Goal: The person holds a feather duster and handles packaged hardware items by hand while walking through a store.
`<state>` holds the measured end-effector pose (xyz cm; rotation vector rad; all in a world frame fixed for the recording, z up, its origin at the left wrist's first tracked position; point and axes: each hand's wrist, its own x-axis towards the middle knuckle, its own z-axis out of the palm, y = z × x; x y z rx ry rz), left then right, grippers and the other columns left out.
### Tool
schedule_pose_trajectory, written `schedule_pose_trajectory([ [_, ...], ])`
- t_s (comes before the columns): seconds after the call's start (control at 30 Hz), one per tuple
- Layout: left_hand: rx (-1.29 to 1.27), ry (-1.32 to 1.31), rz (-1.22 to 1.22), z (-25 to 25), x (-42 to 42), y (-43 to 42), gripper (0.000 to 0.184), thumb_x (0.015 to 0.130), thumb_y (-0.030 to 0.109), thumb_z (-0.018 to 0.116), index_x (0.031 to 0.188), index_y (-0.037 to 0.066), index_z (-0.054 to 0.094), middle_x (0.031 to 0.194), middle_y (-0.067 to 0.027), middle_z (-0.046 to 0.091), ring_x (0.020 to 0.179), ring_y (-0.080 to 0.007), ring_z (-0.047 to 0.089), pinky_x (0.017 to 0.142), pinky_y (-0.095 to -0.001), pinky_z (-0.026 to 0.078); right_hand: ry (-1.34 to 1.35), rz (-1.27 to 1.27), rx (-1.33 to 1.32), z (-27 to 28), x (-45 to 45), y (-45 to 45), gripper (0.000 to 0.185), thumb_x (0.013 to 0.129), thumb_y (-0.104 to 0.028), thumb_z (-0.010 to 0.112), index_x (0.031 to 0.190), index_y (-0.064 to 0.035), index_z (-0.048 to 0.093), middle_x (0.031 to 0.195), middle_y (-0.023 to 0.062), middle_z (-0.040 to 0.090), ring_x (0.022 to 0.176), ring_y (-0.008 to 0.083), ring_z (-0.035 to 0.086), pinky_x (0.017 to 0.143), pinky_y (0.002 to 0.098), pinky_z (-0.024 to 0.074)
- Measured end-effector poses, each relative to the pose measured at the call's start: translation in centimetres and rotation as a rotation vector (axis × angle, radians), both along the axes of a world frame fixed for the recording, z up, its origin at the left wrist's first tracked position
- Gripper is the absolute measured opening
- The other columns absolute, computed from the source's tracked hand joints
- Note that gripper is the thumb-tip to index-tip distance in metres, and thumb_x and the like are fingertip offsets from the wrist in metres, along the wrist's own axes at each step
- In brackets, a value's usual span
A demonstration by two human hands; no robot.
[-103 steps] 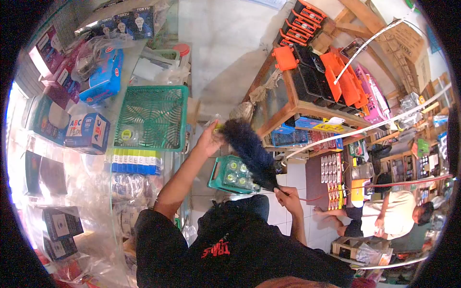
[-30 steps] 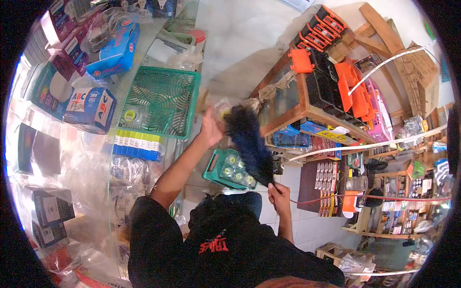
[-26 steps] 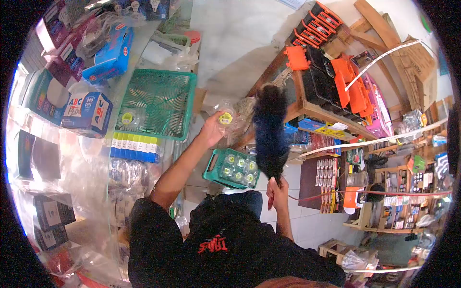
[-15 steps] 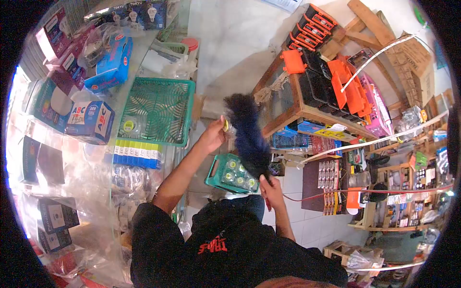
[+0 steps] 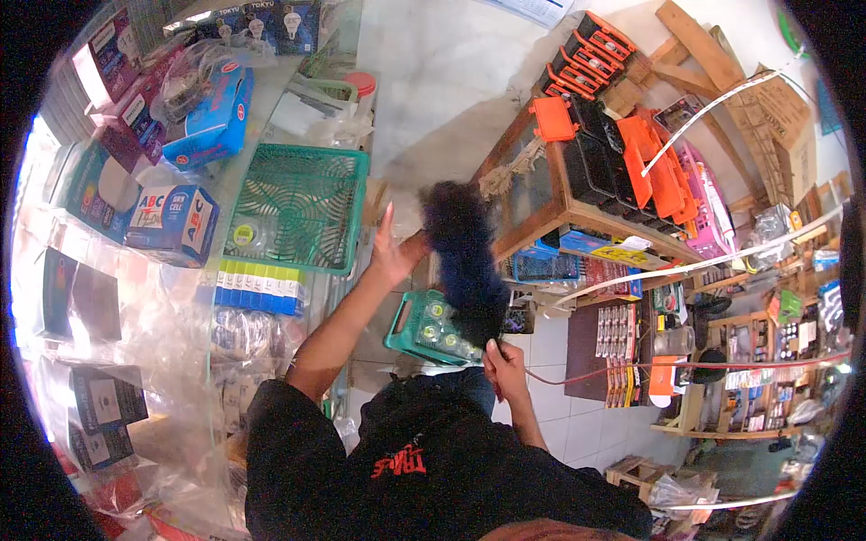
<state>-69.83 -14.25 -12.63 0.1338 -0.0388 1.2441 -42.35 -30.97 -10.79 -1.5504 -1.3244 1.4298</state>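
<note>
My left hand [image 5: 394, 260] is raised beside the duster, thumb spread upward. Its other fingers run behind the bristles, so whether it holds anything is hidden. My right hand [image 5: 505, 365] is closed round the handle of a dark fluffy duster [image 5: 467, 270], whose bristles point up and slightly left. Below the left hand stands a green basket [image 5: 403, 323] of clear round containers with yellow-green labels, partly covered by the duster. A larger green basket [image 5: 347, 212] lies on the glass counter with one clear labelled container [image 5: 245, 235] in its corner.
Battery boxes [image 5: 171, 225] and plastic-wrapped goods crowd the glass counter [image 5: 189, 361] at left. A wooden-framed case [image 5: 559, 203] at right carries black and orange toolboxes [image 5: 591, 162]. A white strip [image 5: 695, 266] and red cord [image 5: 595, 371] cross the right side.
The clear container seen in my left hand half a second ago is no longer visible. That hand's thumb has spread upward. The duster has shifted slightly, and its bristles now cover more of the lower basket.
</note>
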Motion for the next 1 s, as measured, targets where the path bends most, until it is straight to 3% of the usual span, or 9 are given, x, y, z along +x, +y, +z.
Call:
schedule_pose_trajectory([
  [0.03,-0.177,0.125,0.091,1.0,0.1,-0.5,0.066,0.091,0.059,0.042,0.127,0.005,0.052,0.134,-0.0166,0.051,0.126,-0.0314,0.045,0.108,-0.0514,0.032,-0.098,0.063,0.034,-0.9,0.8,-0.2,0.043,0.096,-0.030,0.055,0.060,-0.0077,0.048,0.052,-0.0027,0.045,0.041,0.0056,0.037,0.038,0.0235,0.0266],
  [0.07,-0.054,-0.186,-0.074,-3.0,0.4,1.6,0.061,0.092,0.053,0.045,0.131,0.007,0.048,0.137,-0.0146,0.049,0.128,-0.0304,0.043,0.108,-0.0498,0.032,-0.183,0.135,0.094,-2.3,1.7,-0.4,0.045,0.095,-0.030,0.057,0.058,-0.0067,0.049,0.051,-0.0020,0.046,0.041,0.0056,0.038,0.038,0.0237,0.0268],
  [0.17,0.026,-0.065,-0.022,-1.3,0.3,0.5,0.052,0.095,0.044,0.046,0.136,0.014,0.041,0.142,-0.0095,0.043,0.131,-0.0301,0.039,0.107,-0.0510,0.033,-0.133,0.034,0.099,-2.8,2.1,-1.2,0.044,0.093,-0.031,0.060,0.058,-0.0066,0.050,0.050,-0.0023,0.046,0.042,0.0053,0.039,0.039,0.0238,0.0274],
  [0.4,0.082,0.009,0.000,-1.1,0.4,0.7,0.051,0.096,0.047,0.043,0.136,0.016,0.040,0.142,-0.0089,0.044,0.130,-0.0312,0.041,0.107,-0.0501,0.034,-0.215,0.078,0.237,-2.5,3.2,-1.7,0.045,0.092,-0.030,0.062,0.056,-0.0071,0.050,0.051,-0.0032,0.047,0.043,0.0048,0.040,0.040,0.0229,0.0286],
  [0.5,0.004,0.113,0.028,0.7,0.3,-0.2,0.054,0.095,0.049,0.043,0.137,0.015,0.040,0.138,-0.0091,0.047,0.128,-0.0317,0.042,0.107,-0.0496,0.034,-0.148,-0.020,0.084,-2.8,3.3,-1.9,0.043,0.092,-0.029,0.062,0.057,-0.0064,0.051,0.051,-0.0035,0.047,0.045,0.0041,0.040,0.041,0.0232,0.0294],
  [0.67,0.065,-0.132,-0.229,-1.1,0.0,0.5,0.070,0.091,0.058,0.045,0.143,0.012,0.034,0.138,-0.0120,0.048,0.122,-0.0291,0.050,0.106,-0.0472,0.035,-0.229,0.048,0.072,-1.5,3.2,-1.8,0.043,0.092,-0.032,0.062,0.062,-0.0012,0.055,0.053,-0.0012,0.048,0.051,0.0072,0.043,0.047,0.0273,0.0340],
  [0.9,-0.001,0.137,-0.139,0.0,0.2,-0.1,0.057,0.092,0.049,0.051,0.129,0.006,0.052,0.126,-0.0113,0.058,0.115,-0.0262,0.056,0.103,-0.0413,0.040,-0.172,0.002,0.143,-3.1,3.8,-1.5,0.043,0.093,-0.028,0.061,0.058,-0.0064,0.050,0.050,-0.0034,0.045,0.041,0.0037,0.037,0.038,0.0226,0.0256],
  [0.93,-0.184,0.290,0.011,-1.3,0.4,0.6,0.046,0.093,0.041,0.053,0.123,0.006,0.056,0.122,-0.0105,0.061,0.112,-0.0245,0.057,0.101,-0.0402,0.042,-0.137,-0.010,0.113,-2.9,3.7,-1.5,0.043,0.093,-0.028,0.061,0.058,-0.0066,0.049,0.049,-0.0035,0.045,0.041,0.0037,0.037,0.037,0.0226,0.0251],
  [1.0,-0.120,0.300,0.058,-2.8,0.8,0.9,0.038,0.095,0.034,0.052,0.120,0.006,0.058,0.118,-0.0090,0.062,0.110,-0.0224,0.058,0.097,-0.0389,0.044,-0.069,-0.037,0.052,-2.3,3.5,-1.3,0.042,0.094,-0.028,0.060,0.059,-0.0070,0.049,0.049,-0.0039,0.043,0.040,0.0036,0.035,0.037,0.0226,0.0241],
])
